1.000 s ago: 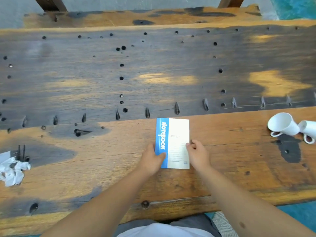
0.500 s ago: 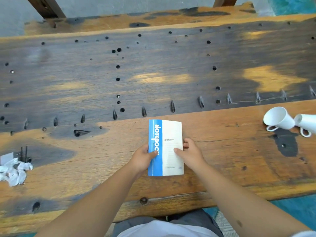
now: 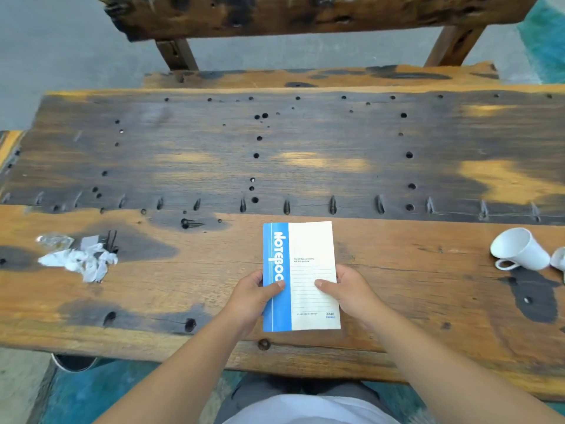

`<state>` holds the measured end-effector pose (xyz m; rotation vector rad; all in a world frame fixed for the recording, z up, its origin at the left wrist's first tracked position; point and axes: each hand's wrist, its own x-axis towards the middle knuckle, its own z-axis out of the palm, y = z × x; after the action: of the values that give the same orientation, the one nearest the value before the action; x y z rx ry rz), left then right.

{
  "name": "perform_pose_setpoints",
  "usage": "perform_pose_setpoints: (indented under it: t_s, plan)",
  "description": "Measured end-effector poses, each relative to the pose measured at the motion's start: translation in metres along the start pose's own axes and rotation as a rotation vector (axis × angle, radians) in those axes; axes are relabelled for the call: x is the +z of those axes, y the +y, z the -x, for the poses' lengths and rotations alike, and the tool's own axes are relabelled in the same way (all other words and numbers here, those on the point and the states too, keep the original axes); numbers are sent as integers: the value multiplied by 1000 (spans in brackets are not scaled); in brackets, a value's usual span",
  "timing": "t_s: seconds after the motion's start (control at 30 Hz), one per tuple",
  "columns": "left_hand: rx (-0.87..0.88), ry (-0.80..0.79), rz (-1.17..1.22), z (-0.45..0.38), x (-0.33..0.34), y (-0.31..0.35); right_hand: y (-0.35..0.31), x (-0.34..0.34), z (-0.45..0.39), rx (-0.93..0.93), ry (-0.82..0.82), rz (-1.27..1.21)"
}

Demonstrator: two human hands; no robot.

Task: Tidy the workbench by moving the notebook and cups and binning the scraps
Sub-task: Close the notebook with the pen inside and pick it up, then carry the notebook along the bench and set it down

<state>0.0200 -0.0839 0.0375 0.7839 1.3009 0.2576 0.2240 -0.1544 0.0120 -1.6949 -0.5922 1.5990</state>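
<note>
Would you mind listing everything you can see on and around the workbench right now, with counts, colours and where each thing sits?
Workbench: one, worn orange-brown and dark-stained wood with many holes, fills the view.
Notebook: one, blue spine strip and cream cover, near middle, held at both side edges.
Cups: two, white, far right, lying on their sides; one in full view, the other cut by the frame edge.
Paper scraps: one crumpled pile, white and grey, left.
Second bench: one, dark wood, beyond the workbench.
Left hand: grips the notebook's blue side.
Right hand: grips the cream side.
</note>
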Motion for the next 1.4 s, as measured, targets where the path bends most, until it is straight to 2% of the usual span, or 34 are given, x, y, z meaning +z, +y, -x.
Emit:
perform_pose_setpoints:
  t_s: [0.17,0.3,0.53,0.73,0.87,1.07,1.4]
  plan:
    - [44,57,-52,22,-3,-5,1,5,20,-16,-51,20]
    - [44,35,-74,29,-4,-8,1,10,38,-14,-15,-47]
    - [42,-162,-181,25,-5,-2,12,18,76,-32,132,-129]
    - [7,-393,-389,19,14,-2,53,36,123,-35,373,-320]
    - [-31,-560,-517,29,48,-15,92,45,165,-19,598,-471]
    - [-66,-719,-715,59,109,-57,152,46,238,52,860,-580]
    - [-7,-977,-1070,133,243,-148,249,16,359,46,1128,-853]
